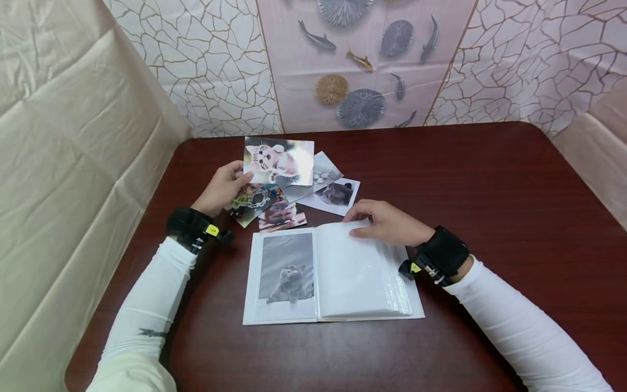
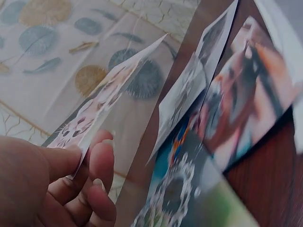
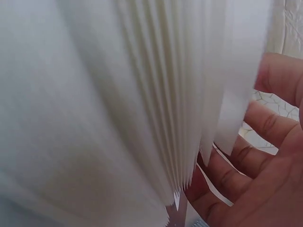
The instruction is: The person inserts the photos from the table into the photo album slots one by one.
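My left hand (image 1: 220,190) pinches a kitten photo (image 1: 274,160) by its lower left corner, thumb in front. In the left wrist view the photo (image 2: 102,101) tilts up above other photos. An open photo album (image 1: 352,277) with clear sleeves lies in front of me. Its left page holds a grey cat photo (image 1: 291,283), and the facing page looks blank. My right hand (image 1: 394,224) holds the top edge of the right-hand pages, thumb on the near side. In the right wrist view the pages (image 3: 156,71) fan apart, with fingers behind some of them.
Loose photos lie behind the album: a dark animal print (image 1: 338,194), a pale print (image 1: 320,174), a colourful one (image 1: 252,201) and a reddish one (image 1: 281,216). Everything is on a dark wooden table (image 1: 490,179). Patterned cloth (image 1: 220,65) hangs behind its far edge.
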Demonstrator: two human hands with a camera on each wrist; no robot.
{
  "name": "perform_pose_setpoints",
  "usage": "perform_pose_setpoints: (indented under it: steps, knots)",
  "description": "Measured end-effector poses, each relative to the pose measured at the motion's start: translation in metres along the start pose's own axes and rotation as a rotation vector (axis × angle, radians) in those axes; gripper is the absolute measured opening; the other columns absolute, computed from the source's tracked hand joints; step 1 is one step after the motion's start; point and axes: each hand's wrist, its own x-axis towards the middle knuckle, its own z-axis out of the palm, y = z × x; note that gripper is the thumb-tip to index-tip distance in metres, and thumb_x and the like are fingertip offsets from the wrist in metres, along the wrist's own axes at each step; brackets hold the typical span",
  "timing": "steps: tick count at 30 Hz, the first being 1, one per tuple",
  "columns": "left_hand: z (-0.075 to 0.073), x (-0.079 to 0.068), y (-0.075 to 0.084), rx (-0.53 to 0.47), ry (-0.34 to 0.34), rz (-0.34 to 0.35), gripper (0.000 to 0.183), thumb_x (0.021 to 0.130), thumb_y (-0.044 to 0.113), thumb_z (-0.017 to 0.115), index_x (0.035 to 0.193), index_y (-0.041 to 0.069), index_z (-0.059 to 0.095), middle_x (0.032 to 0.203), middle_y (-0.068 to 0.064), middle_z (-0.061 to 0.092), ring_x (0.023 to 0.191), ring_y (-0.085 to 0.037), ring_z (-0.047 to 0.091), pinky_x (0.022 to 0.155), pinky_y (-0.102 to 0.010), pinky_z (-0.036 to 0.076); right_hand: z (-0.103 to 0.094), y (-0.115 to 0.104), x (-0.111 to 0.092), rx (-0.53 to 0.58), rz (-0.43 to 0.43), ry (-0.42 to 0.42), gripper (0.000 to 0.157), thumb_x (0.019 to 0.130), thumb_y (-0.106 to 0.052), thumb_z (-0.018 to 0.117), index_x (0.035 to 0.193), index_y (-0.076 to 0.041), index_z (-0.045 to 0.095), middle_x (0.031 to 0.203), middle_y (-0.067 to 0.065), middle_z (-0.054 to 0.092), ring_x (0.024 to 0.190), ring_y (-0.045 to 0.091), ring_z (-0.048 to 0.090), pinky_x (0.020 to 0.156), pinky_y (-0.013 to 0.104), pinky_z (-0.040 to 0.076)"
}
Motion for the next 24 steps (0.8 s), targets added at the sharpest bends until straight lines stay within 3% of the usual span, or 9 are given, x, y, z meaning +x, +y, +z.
perform_pose_setpoints:
  steps: [6,11,15,24]
  knots:
    - [0.013,-0.004,0.007,-0.029,-0.026,0.027,0.027,0.099,0.027,0.050,0.110,0.002,0.053,0.080,-0.013,0.063,0.078,-0.030,0.060,0.072,-0.037,0.048,0.003,0.002,0.003,0.013,0.043,-0.004,0.024,0.085,-0.016,0.070,0.106,-0.008,0.064,0.103,0.005,0.063,0.095,0.019,0.055,0.084,0.036,0.046]
    - [0.019,-0.004,0.006,-0.050,-0.072,0.020,0.031,0.099,0.032,0.048,0.102,0.002,0.052,0.083,-0.016,0.066,0.079,-0.029,0.061,0.076,-0.039,0.049,0.005,0.003,0.003,0.014,0.093,-0.015,0.017,0.088,-0.019,0.068,0.098,-0.009,0.060,0.095,0.004,0.057,0.090,0.020,0.049,0.079,0.034,0.041]
    - [0.023,-0.004,0.005,-0.067,-0.088,0.011,0.031,0.099,0.033,0.048,0.102,0.002,0.052,0.092,-0.020,0.069,0.079,-0.029,0.061,0.078,-0.038,0.049,0.005,0.005,0.002,0.020,0.100,-0.007,0.015,0.089,-0.020,0.066,0.094,-0.008,0.057,0.092,0.005,0.054,0.087,0.020,0.046,0.077,0.034,0.039]
    - [0.032,-0.007,0.010,-0.016,-0.129,0.028,0.029,0.100,0.030,0.048,0.112,0.004,0.053,0.093,-0.021,0.067,0.081,-0.034,0.061,0.075,-0.037,0.047,0.003,0.012,0.004,0.076,0.069,0.040,0.011,0.091,-0.020,0.064,0.097,-0.011,0.063,0.088,0.005,0.057,0.083,0.021,0.047,0.071,0.033,0.039]
